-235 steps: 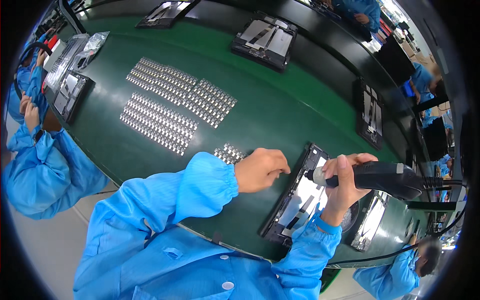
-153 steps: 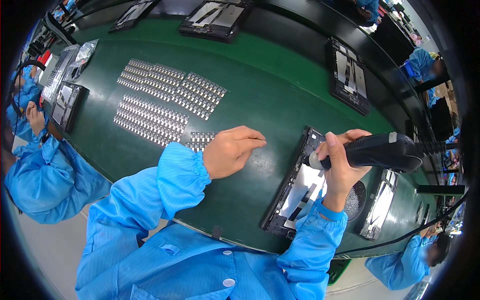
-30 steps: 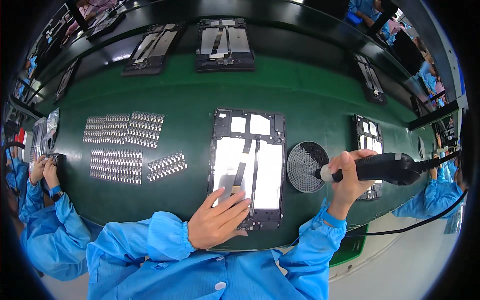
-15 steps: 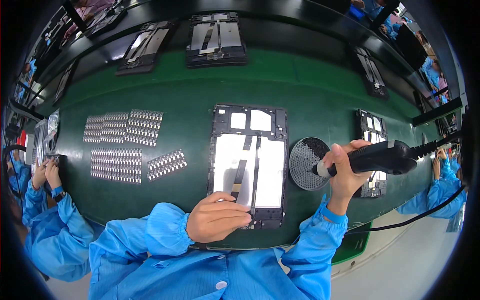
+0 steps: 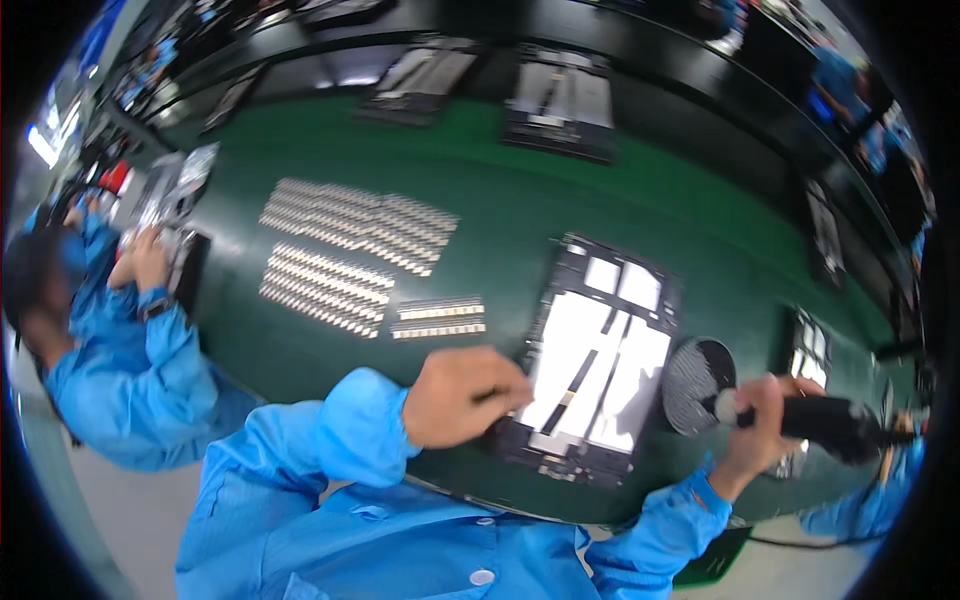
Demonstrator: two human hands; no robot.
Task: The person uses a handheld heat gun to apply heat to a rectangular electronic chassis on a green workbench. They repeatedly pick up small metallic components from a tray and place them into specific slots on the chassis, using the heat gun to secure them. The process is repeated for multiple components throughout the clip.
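My right hand (image 5: 765, 430) grips a black corded electric screwdriver (image 5: 832, 425), with its pale tip end by a round grey dish (image 5: 695, 385) of small dark parts, likely screws. To the left of the dish lies an opened tablet (image 5: 590, 370) with a black frame, bright silver panels and a dark ribbon cable. My left hand (image 5: 465, 395), smeared by motion, hovers by the tablet's lower left edge. Its fingers are loosely curled, with a gap between thumb and forefinger and nothing visible in them. Sheets of small metallic parts (image 5: 330, 290) lie further left, with a smaller strip (image 5: 438, 318) beside them.
Another opened tablet (image 5: 808, 350) rests at the right beyond the screwdriver. More tablets (image 5: 560, 100) stand along the back edge beneath a dark shelf. At the left a co-worker in a blue smock (image 5: 150, 370) handles something dark. Green matting (image 5: 720, 260) covers the bench.
My left hand has lifted off the tablet and moved left, its fingers curling. The whole view has turned and tilted. The right hand still holds the screwdriver by the dish.
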